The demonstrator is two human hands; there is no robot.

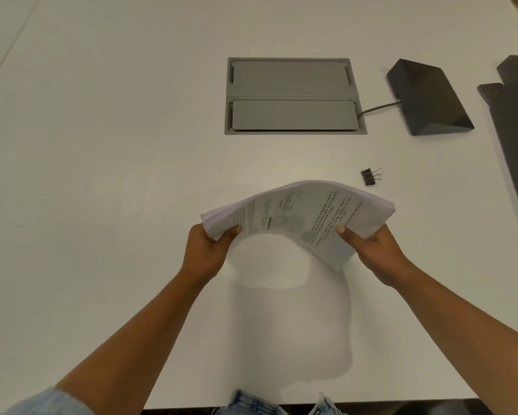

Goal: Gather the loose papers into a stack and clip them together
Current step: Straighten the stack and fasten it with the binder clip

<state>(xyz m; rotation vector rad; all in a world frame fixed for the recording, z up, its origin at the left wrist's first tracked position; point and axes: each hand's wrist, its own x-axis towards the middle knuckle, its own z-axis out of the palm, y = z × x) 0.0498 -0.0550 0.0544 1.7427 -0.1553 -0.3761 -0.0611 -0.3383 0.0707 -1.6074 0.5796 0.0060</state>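
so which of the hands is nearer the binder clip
Right. The right hand grips the paper stack just below the binder clip; the left hand holds the stack's far end.

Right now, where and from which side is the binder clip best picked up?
By its wire handles, coming from the right with the right hand. The binder clip lies on the table, black body to the left, handles sticking out right.

Head view, steeply down over table (102, 145)
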